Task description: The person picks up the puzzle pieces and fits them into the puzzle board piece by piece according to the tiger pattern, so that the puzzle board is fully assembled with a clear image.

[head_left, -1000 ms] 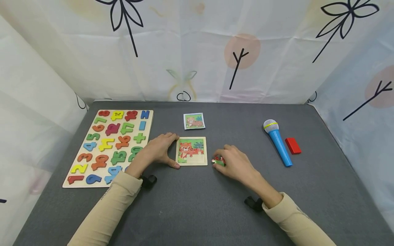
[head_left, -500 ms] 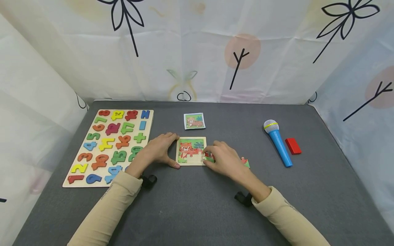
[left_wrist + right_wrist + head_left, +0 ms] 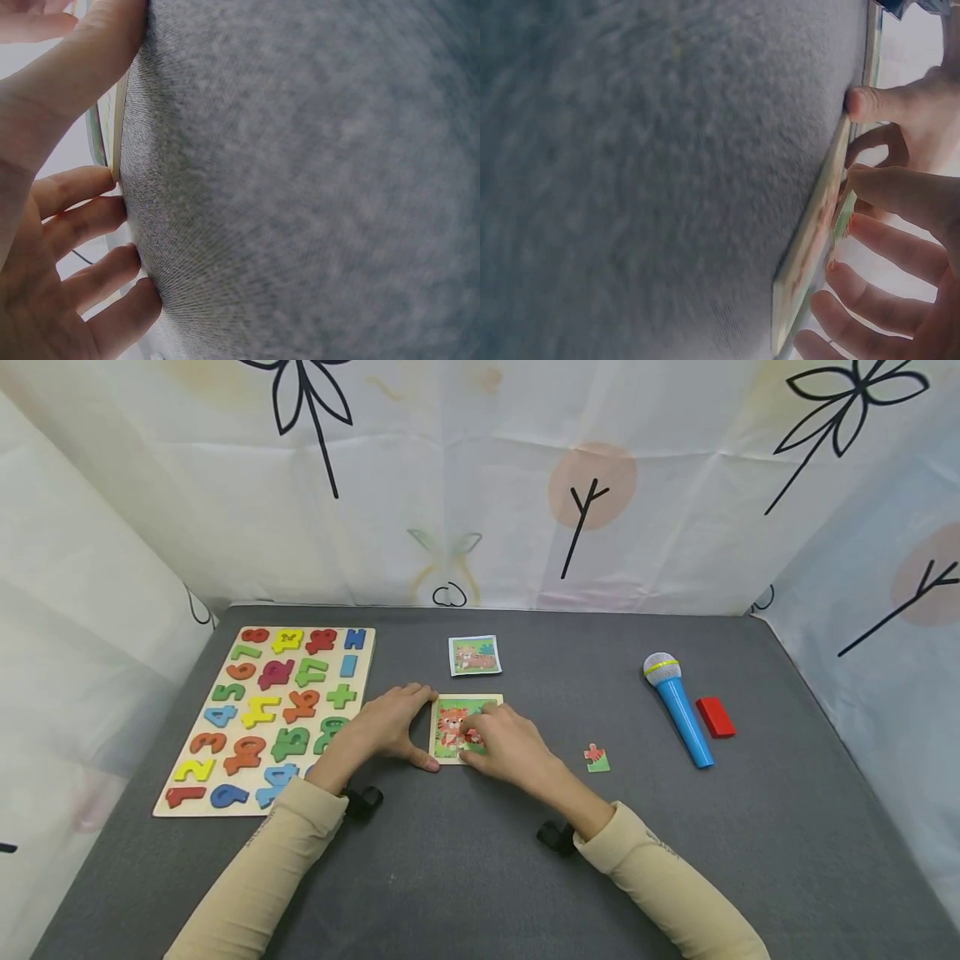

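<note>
A small wooden jigsaw tray (image 3: 450, 762) with a tiger picture lies flat on the grey table. My left hand (image 3: 386, 722) holds its left side, thumb at the near corner and fingertips at the far one. Over the tray's right part, my right hand (image 3: 512, 742) pinches a jigsaw piece (image 3: 844, 215) between thumb and fingers; in the right wrist view the piece tilts just above the tray. This hand hides much of the picture. Another jigsaw piece (image 3: 597, 758), red and green, lies alone to the right.
Left of the tray is a wooden board (image 3: 159, 810) of coloured numbers and letters. A picture card (image 3: 475, 656) lies behind the tray. Farther right are a blue toy microphone (image 3: 682, 714) and a red block (image 3: 716, 717). Printed cloth hangs at the back and sides.
My right hand has moved left with its jigsaw piece, from the table right of the tray to over it. That uncovered the loose piece. My left hand has stayed put.
</note>
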{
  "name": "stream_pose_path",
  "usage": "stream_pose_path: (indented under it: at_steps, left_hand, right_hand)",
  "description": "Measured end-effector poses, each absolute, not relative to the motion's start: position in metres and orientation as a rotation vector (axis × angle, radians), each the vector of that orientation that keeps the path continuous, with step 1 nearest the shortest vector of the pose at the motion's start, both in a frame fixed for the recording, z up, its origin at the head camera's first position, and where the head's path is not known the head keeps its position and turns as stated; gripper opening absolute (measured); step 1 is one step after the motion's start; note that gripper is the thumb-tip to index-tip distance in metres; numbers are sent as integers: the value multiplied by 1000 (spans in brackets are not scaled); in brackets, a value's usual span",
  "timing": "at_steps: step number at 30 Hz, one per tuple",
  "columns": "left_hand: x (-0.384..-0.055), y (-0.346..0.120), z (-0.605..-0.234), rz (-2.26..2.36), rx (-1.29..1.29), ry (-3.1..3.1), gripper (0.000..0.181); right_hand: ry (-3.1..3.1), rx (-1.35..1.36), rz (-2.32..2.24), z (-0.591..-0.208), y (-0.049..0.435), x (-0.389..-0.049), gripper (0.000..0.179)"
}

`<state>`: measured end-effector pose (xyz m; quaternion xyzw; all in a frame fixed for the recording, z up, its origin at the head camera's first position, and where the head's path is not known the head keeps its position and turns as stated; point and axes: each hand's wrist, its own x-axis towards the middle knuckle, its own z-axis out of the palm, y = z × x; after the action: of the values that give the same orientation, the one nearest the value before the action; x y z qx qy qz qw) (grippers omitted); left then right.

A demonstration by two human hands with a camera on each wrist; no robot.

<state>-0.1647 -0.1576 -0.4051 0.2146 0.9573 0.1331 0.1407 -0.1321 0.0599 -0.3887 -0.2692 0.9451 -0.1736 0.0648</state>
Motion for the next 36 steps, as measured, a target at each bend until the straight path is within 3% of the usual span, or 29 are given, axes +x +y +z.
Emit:
stream_pose_path:
  at_steps: [36]
  left_hand:
    - [-166,-157,-405,388,603,2761,108]
  right_hand:
    - [2845,-887,-476,-393,51,-136,16]
